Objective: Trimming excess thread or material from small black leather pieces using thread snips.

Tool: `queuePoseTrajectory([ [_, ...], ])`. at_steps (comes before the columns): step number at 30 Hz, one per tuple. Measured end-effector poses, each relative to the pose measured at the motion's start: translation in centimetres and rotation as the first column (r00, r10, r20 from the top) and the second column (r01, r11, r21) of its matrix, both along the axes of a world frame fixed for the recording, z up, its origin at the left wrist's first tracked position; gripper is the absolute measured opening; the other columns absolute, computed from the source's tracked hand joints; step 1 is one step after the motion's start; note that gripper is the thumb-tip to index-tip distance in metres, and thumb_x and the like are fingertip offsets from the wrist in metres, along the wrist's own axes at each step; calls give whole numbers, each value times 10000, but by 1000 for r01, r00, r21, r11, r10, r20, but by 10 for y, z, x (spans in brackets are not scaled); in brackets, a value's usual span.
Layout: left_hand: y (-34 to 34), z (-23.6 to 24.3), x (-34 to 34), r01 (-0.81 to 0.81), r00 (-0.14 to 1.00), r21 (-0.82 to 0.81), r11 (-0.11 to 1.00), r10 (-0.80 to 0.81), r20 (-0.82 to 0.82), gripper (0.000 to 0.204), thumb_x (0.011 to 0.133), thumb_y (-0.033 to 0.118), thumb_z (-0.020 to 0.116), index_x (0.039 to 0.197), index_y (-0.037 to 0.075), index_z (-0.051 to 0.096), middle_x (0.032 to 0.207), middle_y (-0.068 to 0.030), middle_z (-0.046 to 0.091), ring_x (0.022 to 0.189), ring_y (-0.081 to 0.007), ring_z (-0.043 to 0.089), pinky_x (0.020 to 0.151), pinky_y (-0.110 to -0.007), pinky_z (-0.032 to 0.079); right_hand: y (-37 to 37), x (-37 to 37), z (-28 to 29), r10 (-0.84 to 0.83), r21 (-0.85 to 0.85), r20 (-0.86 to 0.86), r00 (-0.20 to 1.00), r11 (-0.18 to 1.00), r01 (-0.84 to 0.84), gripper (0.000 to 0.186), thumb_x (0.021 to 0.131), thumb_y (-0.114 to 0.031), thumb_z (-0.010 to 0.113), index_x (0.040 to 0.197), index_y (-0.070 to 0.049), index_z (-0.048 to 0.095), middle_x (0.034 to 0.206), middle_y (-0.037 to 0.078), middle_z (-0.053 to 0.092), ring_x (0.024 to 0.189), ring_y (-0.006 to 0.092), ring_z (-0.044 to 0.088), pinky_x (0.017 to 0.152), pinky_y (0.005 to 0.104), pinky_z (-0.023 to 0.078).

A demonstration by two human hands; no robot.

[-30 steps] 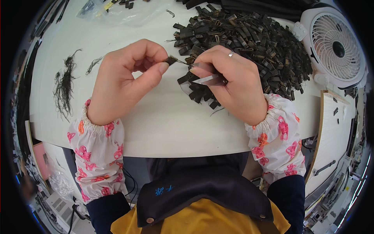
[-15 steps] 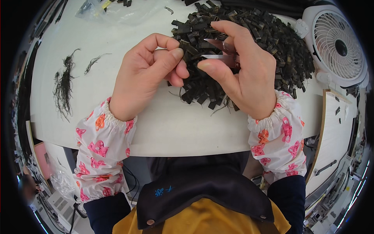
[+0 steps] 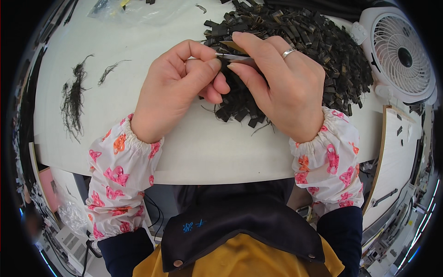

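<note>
My left hand [image 3: 177, 76] is closed, thumb against forefinger, pinching a small black piece that is mostly hidden by the fingertips. Its other fingers curl below. Thread snips [image 3: 233, 57] sit in my right hand [image 3: 284, 85], whose fingers and thumb press on them. The blade tips reach my left thumb and forefinger, where the piece is held; whether they touch it I cannot tell. Behind and below both hands spreads a big heap of small black strip-like pieces [image 3: 295, 34], some with loose threads at their edges.
Black thread clippings [image 3: 74, 99] lie on the white table [image 3: 207, 157] at the left, with a smaller wisp [image 3: 110, 71] beside them. A clear plastic bag [image 3: 108, 9] is at the far left. A white fan [image 3: 401, 55] stands at the right, above a wooden-edged board [image 3: 390, 152].
My right hand has moved left and its fingers have closed, bringing the spread snip blades together at the left fingertips. My left hand has barely moved.
</note>
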State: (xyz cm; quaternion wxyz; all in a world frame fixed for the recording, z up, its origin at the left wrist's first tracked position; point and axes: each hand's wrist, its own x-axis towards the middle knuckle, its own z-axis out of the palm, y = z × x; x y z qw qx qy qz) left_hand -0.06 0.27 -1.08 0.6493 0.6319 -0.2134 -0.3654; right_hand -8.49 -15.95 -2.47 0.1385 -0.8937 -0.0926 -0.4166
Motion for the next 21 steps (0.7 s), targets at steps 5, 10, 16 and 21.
queuePoseTrajectory([
  [5, 2, -4, 2, 25, 1000, -3, 1000, -25, 0, 88, 929, 126, 507, 947, 40, 515, 715, -32, 599, 578, -81, 546, 558, -202, 457, 1, -7, 5, -45, -101, -140, 989, 994, 31, 326, 661, -147, 707, 967, -92, 609, 682, 26, 528, 575, 184, 578, 474, 299, 451],
  [10, 4, -7, 11, 123, 992, 0, 992, -123, -16, 139, 934, 153, 510, 998, 30, 518, 722, -24, 590, 592, -67, 541, 566, -191, 449, -1, -6, 5, 158, 343, -190, 969, 935, -86, 342, 718, -2, 693, 1048, -64, 630, 744, 59, 587, 568, 147, 549, 512, 247, 439],
  [16, 5, -6, 15, 275, 955, -14, 961, -274, -115, 151, 921, 140, 521, 993, 8, 541, 728, -31, 604, 619, -69, 565, 603, -191, 473, -10, -2, 7, 400, 397, -259, 879, 874, -280, 287, 675, 8, 689, 948, -61, 636, 751, 69, 625, 663, 242, 624, 572, 307, 491],
  [21, 3, -3, 6, 147, 989, -8, 989, -147, 15, 257, 931, 134, 513, 1139, -16, 493, 733, -41, 603, 610, -74, 557, 592, -193, 464, -8, -4, 4, 301, 367, -207, 931, 906, -211, 192, 727, 9, 676, 907, -33, 629, 731, 69, 630, 624, 181, 608, 552, 263, 472],
])
